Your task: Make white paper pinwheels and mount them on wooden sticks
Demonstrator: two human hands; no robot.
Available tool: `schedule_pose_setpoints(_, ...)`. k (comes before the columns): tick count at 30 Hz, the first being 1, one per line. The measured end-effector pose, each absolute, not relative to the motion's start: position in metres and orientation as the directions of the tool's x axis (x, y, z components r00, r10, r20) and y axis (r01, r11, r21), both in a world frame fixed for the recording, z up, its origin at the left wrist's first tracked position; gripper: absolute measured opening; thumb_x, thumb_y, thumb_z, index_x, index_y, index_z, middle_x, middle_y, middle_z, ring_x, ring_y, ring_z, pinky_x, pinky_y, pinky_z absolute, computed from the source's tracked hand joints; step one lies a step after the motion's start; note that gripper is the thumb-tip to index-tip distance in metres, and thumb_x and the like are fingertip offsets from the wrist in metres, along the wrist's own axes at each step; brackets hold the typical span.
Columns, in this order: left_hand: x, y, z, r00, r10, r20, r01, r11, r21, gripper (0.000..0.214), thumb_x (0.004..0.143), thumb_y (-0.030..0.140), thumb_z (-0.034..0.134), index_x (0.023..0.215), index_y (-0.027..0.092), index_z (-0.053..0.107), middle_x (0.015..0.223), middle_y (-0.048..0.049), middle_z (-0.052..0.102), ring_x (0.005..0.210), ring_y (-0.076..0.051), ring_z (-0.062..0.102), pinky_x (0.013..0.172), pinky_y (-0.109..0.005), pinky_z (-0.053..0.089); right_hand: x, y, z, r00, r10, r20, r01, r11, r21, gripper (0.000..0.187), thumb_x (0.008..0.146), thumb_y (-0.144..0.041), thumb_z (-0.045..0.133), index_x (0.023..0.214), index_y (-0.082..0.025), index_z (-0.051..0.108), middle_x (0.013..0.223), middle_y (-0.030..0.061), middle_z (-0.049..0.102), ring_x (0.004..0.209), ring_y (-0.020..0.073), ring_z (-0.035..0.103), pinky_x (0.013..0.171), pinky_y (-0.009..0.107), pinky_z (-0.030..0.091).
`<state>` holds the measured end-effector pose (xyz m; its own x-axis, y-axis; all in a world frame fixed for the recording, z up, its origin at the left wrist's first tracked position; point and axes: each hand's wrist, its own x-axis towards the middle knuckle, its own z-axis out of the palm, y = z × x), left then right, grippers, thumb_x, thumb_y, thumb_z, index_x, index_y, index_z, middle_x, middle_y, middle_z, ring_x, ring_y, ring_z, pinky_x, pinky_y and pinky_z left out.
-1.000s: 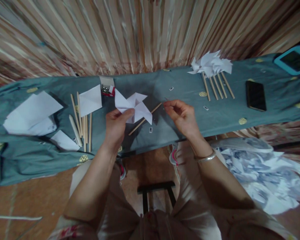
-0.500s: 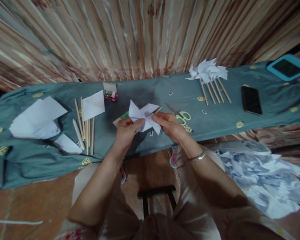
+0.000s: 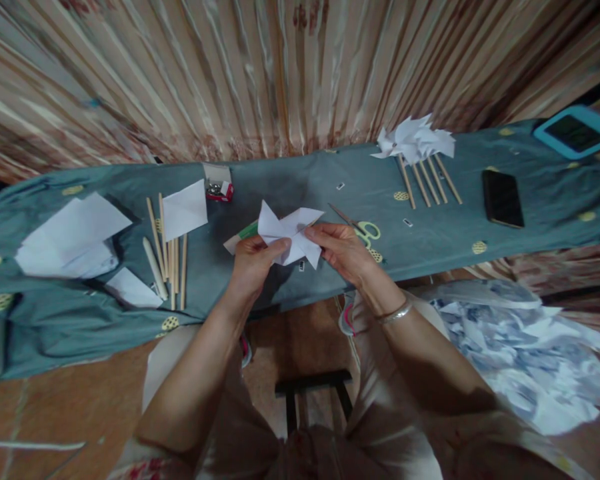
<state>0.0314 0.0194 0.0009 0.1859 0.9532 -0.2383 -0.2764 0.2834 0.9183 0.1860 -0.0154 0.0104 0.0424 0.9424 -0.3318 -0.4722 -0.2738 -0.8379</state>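
Note:
A white folded paper pinwheel (image 3: 296, 222) is held in the middle, just above the cloth. My left hand (image 3: 254, 261) grips its left side, thumb pressed on top of the paper. At its right side, my right hand (image 3: 341, 248) has thumb and finger pinched by the centre; a thin tip shows there, too small to name. Under the pinwheel and left hand lies a flat piece with a green stripe (image 3: 249, 231), partly covered. Scissors with light green handles (image 3: 367, 233) lie just beyond my right hand.
Wooden sticks (image 3: 184, 273), paper squares (image 3: 184, 210), a stack of paper (image 3: 73, 237) and an opened small box of metal pins (image 3: 219, 187) lie left. Finished pinwheels (image 3: 417, 140), a phone (image 3: 503, 199) and a blue-framed device (image 3: 575, 133) lie right. A bag of folded paper (image 3: 525, 353) stands below.
My right fingers have shifted slightly at the pinwheel's centre. The stick end that showed past its upper right blade is no longer visible there. My left hand keeps its grip.

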Motion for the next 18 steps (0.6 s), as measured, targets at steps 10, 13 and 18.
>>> schedule_pose_setpoints(10, 0.031, 0.021, -0.003, 0.145, 0.963, -0.229, -0.267, 0.261, 0.928, 0.019, 0.050, 0.025, 0.083, 0.066, 0.017, 0.076, 0.066, -0.0017, 0.073, 0.061, -0.013, 0.063, 0.063, -0.025, 0.049, 0.188, -0.012, 0.008, 0.135, 0.951, -0.279, -0.371, -0.213, -0.904, 0.038, 0.049, -0.051, 0.090, 0.068, -0.022, 0.075, 0.069, -0.0024, 0.073, 0.060, 0.0100, 0.061, 0.062, 0.025, 0.051)
schedule_pose_setpoints(13, 0.027, 0.027, -0.003, 0.053, 0.979, -0.195, -0.291, 0.202, 0.935, 0.017, 0.051, 0.024, 0.083, 0.064, 0.018, 0.074, 0.068, -0.0011, 0.073, 0.062, -0.014, 0.063, 0.062, -0.025, 0.050, 0.200, -0.009, 0.004, 0.218, 0.962, -0.163, -0.208, -0.117, -0.971, 0.034, 0.062, -0.052, 0.082, 0.078, -0.022, 0.076, 0.077, -0.0006, 0.075, 0.066, 0.0118, 0.063, 0.066, 0.026, 0.052)
schedule_pose_setpoints(18, 0.016, 0.035, 0.003, -0.039, 0.992, -0.121, -0.321, 0.102, 0.941, 0.013, 0.055, 0.021, 0.081, 0.066, 0.020, 0.074, 0.069, -0.0001, 0.072, 0.062, -0.013, 0.062, 0.061, -0.024, 0.049, 0.217, -0.013, -0.002, 0.235, 0.968, 0.092, 0.516, -0.044, -0.855, 0.016, 0.082, -0.030, 0.064, 0.086, -0.020, 0.076, 0.072, 0.0003, 0.072, 0.065, 0.0151, 0.062, 0.069, 0.030, 0.049)
